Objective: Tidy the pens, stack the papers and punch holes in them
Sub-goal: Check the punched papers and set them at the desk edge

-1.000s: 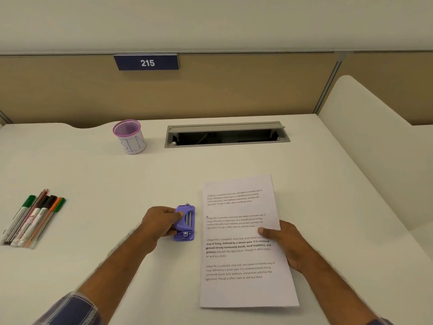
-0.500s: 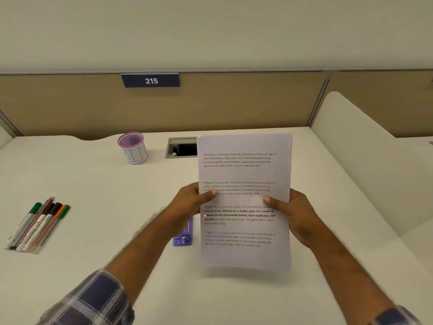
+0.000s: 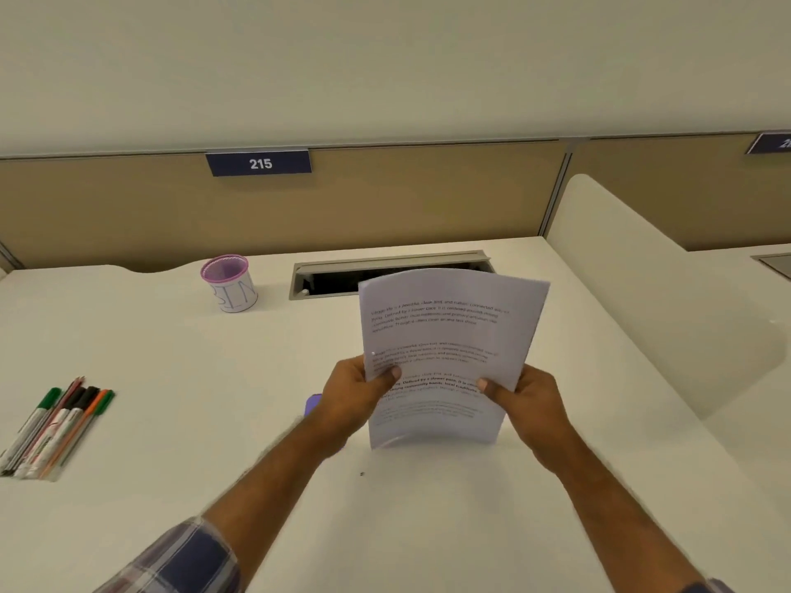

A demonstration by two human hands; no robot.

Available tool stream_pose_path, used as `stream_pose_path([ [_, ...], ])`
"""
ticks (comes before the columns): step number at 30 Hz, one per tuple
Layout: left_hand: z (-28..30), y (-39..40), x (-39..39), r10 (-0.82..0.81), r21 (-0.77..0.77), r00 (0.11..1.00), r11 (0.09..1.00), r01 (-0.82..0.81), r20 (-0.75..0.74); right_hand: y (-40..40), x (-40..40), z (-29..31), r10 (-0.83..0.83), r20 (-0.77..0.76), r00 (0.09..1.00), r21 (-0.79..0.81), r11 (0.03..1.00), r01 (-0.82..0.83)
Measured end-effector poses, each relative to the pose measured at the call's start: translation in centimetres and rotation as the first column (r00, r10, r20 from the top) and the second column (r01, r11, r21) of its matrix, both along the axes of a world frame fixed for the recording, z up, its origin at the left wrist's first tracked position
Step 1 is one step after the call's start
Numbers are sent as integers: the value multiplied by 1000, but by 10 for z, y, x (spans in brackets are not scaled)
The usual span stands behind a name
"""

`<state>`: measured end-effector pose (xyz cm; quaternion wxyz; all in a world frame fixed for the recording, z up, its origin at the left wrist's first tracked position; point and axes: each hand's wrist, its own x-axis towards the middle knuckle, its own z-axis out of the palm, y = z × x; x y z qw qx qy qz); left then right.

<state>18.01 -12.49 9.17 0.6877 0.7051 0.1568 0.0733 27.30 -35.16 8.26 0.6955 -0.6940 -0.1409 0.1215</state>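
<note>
A stack of printed white papers stands upright on the desk, its lower edge touching the surface and its top bowing back. My left hand grips its left edge and my right hand grips its right edge. Only a corner of the purple hole punch shows behind my left wrist. Several pens and markers lie side by side at the desk's left. A pink-rimmed mesh pen cup stands at the back left, and I see no pens in it.
An open grey cable tray is sunk into the white desk at the back. A tan partition with a "215" sign closes the back. A white divider panel stands along the right.
My left hand let go of the hole punch and joined the right on the papers. Both lifted the stack off the desk, then set it upright on its lower edge.
</note>
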Motion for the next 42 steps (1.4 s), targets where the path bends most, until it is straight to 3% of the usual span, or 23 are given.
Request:
stream_pose_path([
  [3,-2,-7,-3,14,-1,998,1000,-14,66,-5,-1,0,-25,30,999,39,999,24],
  [9,-22,-19,-11,76,8,996,997,-76,-39,-10,-7,-21,-19,-14,1000,-72,997,18],
  [13,-18,-17,-7,125,-34,992,992,-125,-30,-16,-3,-21,-36,-57,998,-13,999,35],
  [21,4,-14,-2,245,-404,967,893,-197,71,-14,-10,-14,-68,-229,971,62,994,85],
  [23,9,-18,-1,244,-515,964,842,-157,105,-6,-16,-12,24,-303,953,134,991,17],
  [26,11,-29,0,243,-613,963,781,-123,116,11,-24,-7,227,-371,901,425,904,-53],
  [30,10,-40,0,223,-642,970,759,-111,95,23,-26,5,272,-349,897,579,815,-21],
  [35,9,-24,-7,219,-678,976,716,-164,-5,10,-14,16,171,-360,917,466,885,18],
  [38,17,5,-13,258,-730,966,661,-170,8,-8,-3,21,187,-344,920,401,916,-36],
  [42,23,58,-26,214,-691,976,701,-176,-32,-33,12,25,235,-336,912,263,953,-149],
])
